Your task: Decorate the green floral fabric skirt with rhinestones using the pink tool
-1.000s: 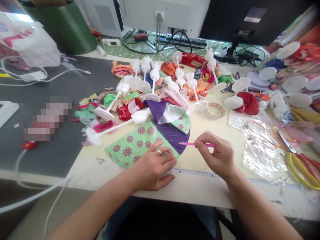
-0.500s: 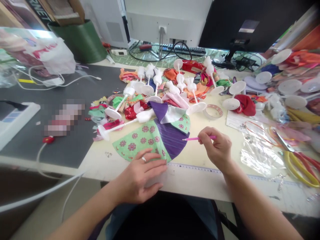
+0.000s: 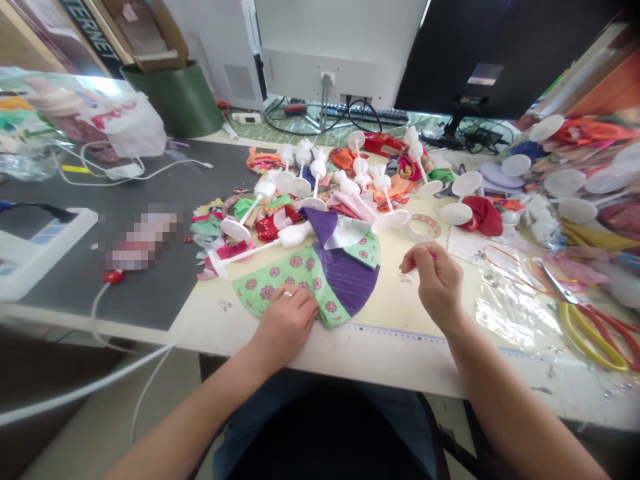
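A fan-shaped cloth piece point(image 3: 305, 280), green with pink flowers on one side and purple on the other, lies on the cream table point(image 3: 395, 307) in front of me. My left hand point(image 3: 286, 321) rests on its near edge with fingers curled, gathering the green fabric. My right hand point(image 3: 438, 279) hovers right of the cloth, fingers pinched on a thin pink stick point(image 3: 432, 255) that is mostly hidden behind them. A white plastic doll stand point(image 3: 250, 248) lies on its side at the cloth's far edge.
Behind the cloth is a heap of white doll stands and coloured fabric scraps point(image 3: 345, 180). A tape roll point(image 3: 423, 227) lies nearby. Yellow-handled scissors point(image 3: 595, 327) and plastic bags are at the right. A dark mat point(image 3: 150, 200), white cables and a green bin point(image 3: 175, 93) are at the left.
My left hand has curled from flat to gripping the cloth's near edge. My right hand has turned the pink stick so it is now mostly hidden. The view has tilted upward.
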{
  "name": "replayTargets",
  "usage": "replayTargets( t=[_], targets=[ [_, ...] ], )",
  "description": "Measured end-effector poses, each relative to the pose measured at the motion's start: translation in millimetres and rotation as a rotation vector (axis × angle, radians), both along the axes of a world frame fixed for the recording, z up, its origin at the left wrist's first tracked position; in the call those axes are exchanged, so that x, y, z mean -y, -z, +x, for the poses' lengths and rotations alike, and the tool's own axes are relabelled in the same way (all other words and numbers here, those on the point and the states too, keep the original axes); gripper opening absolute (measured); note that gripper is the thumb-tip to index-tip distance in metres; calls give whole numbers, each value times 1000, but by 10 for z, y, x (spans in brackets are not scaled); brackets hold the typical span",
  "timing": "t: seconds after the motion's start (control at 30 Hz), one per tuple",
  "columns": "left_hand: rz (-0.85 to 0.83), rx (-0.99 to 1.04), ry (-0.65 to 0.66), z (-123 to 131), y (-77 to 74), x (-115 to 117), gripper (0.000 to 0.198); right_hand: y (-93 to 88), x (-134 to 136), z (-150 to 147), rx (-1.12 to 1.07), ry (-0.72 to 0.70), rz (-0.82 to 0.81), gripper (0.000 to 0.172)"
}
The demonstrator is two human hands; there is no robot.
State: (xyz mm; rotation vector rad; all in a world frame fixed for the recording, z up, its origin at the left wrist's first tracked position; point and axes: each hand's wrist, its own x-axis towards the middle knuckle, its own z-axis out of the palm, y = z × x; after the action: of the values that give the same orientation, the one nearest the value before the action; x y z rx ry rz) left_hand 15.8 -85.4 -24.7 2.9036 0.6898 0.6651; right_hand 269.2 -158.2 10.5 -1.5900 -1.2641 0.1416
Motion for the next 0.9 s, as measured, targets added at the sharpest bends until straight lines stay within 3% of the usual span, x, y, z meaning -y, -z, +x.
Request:
replayTargets(
  t=[0.23, 0.4, 0.57, 0.7, 0.9],
  targets=[
    [8, -11, 55, -170, -71, -16, 21, -202, -238, -156, 435, -167, -344, 13],
    [-49, -80, 102, -342, -184, -7, 22, -205, -658, -333, 651, -234, -513, 29],
    [-139, -156, 39, -450, -254, 4, 18, -81, -998, -541, 713, -217, -630, 45],
    [-84, -169, -48, -370, -200, 29, 15, -13, -1097, -617, 720, -244, -648, 21],
    [55, -176, -34, -278, -102, 16, 20, -256, -973, -341, 629, -154, -626, 19]
  ],
)
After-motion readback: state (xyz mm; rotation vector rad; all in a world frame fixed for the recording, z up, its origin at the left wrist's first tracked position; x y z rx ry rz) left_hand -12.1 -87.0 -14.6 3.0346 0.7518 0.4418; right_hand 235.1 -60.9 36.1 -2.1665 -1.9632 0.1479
